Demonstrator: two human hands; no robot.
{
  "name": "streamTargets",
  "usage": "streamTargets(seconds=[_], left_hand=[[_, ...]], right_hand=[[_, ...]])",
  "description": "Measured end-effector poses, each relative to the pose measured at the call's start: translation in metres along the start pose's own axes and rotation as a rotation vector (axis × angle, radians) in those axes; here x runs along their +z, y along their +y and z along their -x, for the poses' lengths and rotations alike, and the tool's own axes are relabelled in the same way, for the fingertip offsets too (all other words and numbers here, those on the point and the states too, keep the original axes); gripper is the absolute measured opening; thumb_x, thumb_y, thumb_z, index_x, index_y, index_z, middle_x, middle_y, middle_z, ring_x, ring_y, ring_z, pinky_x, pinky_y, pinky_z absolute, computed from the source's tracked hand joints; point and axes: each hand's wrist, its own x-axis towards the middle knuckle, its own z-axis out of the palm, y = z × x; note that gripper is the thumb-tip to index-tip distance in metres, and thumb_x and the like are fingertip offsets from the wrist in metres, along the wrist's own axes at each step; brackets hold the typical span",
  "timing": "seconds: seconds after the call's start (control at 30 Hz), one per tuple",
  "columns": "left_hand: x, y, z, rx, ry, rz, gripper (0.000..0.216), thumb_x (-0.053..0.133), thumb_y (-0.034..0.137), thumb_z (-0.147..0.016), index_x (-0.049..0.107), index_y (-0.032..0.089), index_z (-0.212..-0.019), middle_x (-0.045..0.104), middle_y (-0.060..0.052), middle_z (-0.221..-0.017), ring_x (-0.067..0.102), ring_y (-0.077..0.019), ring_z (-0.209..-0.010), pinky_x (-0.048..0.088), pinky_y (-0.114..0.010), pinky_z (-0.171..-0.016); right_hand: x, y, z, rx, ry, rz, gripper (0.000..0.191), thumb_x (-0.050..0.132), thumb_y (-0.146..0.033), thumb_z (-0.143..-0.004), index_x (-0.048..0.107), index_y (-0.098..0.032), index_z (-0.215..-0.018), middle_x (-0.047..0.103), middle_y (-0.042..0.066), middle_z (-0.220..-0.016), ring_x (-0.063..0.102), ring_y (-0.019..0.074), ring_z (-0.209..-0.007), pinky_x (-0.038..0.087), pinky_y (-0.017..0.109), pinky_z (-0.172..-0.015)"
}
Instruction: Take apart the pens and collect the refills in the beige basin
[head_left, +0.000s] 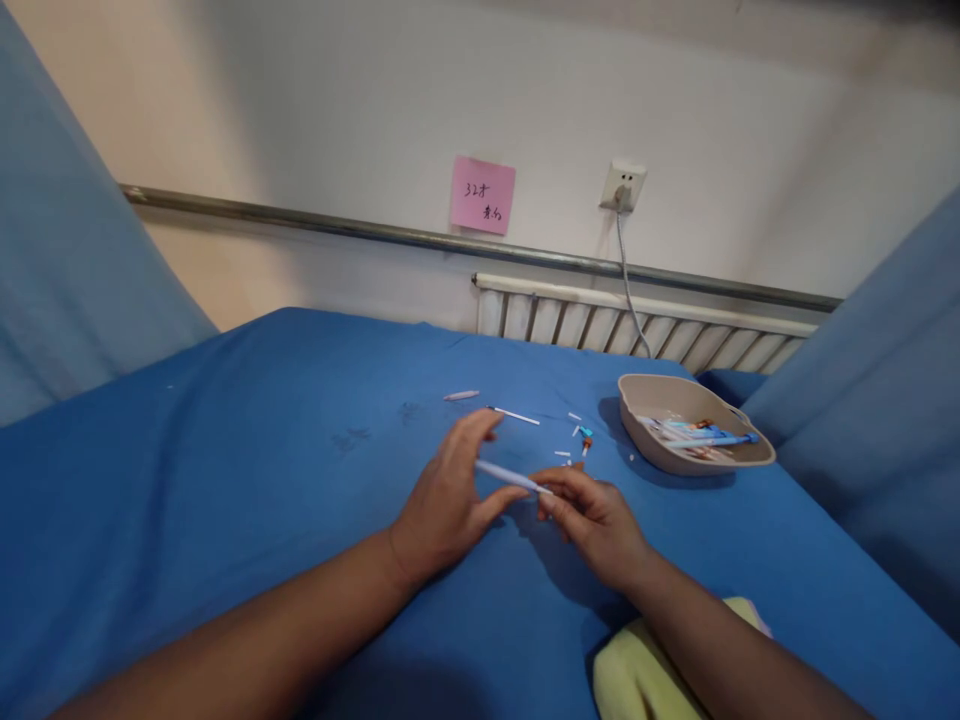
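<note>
A pale lavender pen [504, 474] is held between my two hands above the blue cloth. My left hand [450, 490] curls around its rear part, thumb along the lower side near the front. With thumb and fingertips, my right hand [592, 515] pinches the pen's whitish tip end; whatever small part sits there is mostly hidden. Just beyond my left fingers lie a white pen refill [517, 416] with a dark end and a short lavender pen barrel piece [461, 395]. Small white bits, a teal clip piece [585, 432] and a brown piece [587, 443] lie past my right hand.
A beige basket [634, 425] with pens and parts stands at the right. A yellow-green cloth [637, 675] lies under my right forearm. Behind the blue-covered surface [262, 480] are a radiator [547, 315], a rail, a plugged-in socket [622, 187] and a pink note [483, 195]. Blue curtains hang both sides.
</note>
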Motion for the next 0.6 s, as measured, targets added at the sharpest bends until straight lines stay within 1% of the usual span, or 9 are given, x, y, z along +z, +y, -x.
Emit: streamTargets(seconds=[0.07,0.1,0.13,0.2,0.27,0.3,0.43,0.53,0.6], left_hand=[[0.004,-0.004,-0.002,-0.144,0.196,0.156,0.07,0.071,0.031,-0.071,0.035,0.025,-0.131,0.042,-0.012,-0.132,0.05,-0.0239,-0.11,0.045,-0.038,-0.087],[0.006,-0.005,-0.004,-0.238,0.234,0.271,0.067,0.07,0.032,-0.072,0.037,0.023,-0.129,0.044,-0.012,-0.131,0.052,-0.0231,-0.107,0.046,-0.037,-0.084],[0.008,-0.006,-0.005,-0.335,0.215,0.402,0.061,0.07,0.033,-0.072,0.042,0.021,-0.125,0.049,-0.012,-0.125,0.055,-0.0216,-0.101,0.047,-0.034,-0.08],[0.012,-0.006,-0.006,-0.494,0.075,0.637,0.05,0.069,0.034,-0.071,0.051,0.017,-0.115,0.059,-0.01,-0.107,0.059,-0.0174,-0.085,0.048,-0.029,-0.071],[0.014,-0.003,-0.007,-0.585,-0.053,0.775,0.043,0.07,0.034,-0.071,0.057,0.015,-0.106,0.063,-0.006,-0.089,0.058,-0.0133,-0.07,0.046,-0.024,-0.062],[0.015,-0.001,-0.006,-0.612,-0.075,0.811,0.039,0.071,0.035,-0.07,0.059,0.014,-0.101,0.062,-0.004,-0.082,0.057,-0.0119,-0.066,0.045,-0.023,-0.059],[0.013,0.007,-0.005,-0.701,-0.043,0.926,0.028,0.073,0.033,-0.068,0.061,0.014,-0.084,0.061,0.0,-0.07,0.056,-0.0108,-0.062,0.045,-0.022,-0.059],[0.012,0.009,-0.006,-0.742,-0.049,0.975,0.026,0.074,0.03,-0.068,0.059,0.014,-0.083,0.063,0.0,-0.072,0.058,-0.0106,-0.062,0.046,-0.021,-0.059],[0.012,0.01,-0.006,-0.725,-0.047,0.965,0.026,0.074,0.029,-0.068,0.059,0.014,-0.083,0.064,0.0,-0.072,0.059,-0.0104,-0.063,0.047,-0.021,-0.059]], right_hand=[[0.003,0.001,-0.004,0.108,0.078,-0.231,0.028,0.057,-0.039,-0.083,0.062,-0.018,-0.099,0.06,-0.001,-0.063,0.044,0.0074,-0.043,0.034,0.02,-0.042],[0.004,0.001,-0.006,0.14,0.107,-0.326,0.031,0.059,-0.042,-0.08,0.062,-0.017,-0.098,0.06,-0.001,-0.063,0.042,0.0065,-0.041,0.032,0.019,-0.04],[0.005,0.001,-0.008,0.161,0.126,-0.397,0.033,0.062,-0.044,-0.078,0.061,-0.017,-0.097,0.06,-0.001,-0.063,0.041,0.0058,-0.041,0.03,0.018,-0.039],[0.005,0.0,-0.01,0.199,0.128,-0.478,0.037,0.066,-0.046,-0.074,0.061,-0.016,-0.096,0.061,-0.001,-0.063,0.04,0.0048,-0.039,0.027,0.017,-0.037],[0.008,-0.003,-0.011,0.214,0.088,-0.49,0.038,0.067,-0.047,-0.072,0.061,-0.016,-0.092,0.061,-0.001,-0.061,0.04,0.0046,-0.039,0.026,0.017,-0.037],[0.009,-0.004,-0.01,0.211,0.063,-0.48,0.037,0.067,-0.048,-0.072,0.061,-0.016,-0.09,0.061,-0.001,-0.06,0.04,0.0048,-0.039,0.027,0.018,-0.038],[0.016,-0.007,-0.006,0.179,0.052,-0.431,0.035,0.066,-0.048,-0.073,0.058,-0.017,-0.087,0.061,-0.001,-0.06,0.041,0.0059,-0.04,0.03,0.019,-0.04],[0.018,-0.009,-0.003,0.169,0.111,-0.323,0.025,0.065,-0.04,-0.076,0.056,-0.018,-0.085,0.062,-0.001,-0.064,0.045,0.0074,-0.047,0.032,0.02,-0.043],[0.017,-0.01,-0.002,0.15,0.136,-0.231,0.017,0.063,-0.033,-0.078,0.056,-0.018,-0.084,0.063,0.0,-0.067,0.05,0.0093,-0.053,0.035,0.021,-0.047]])
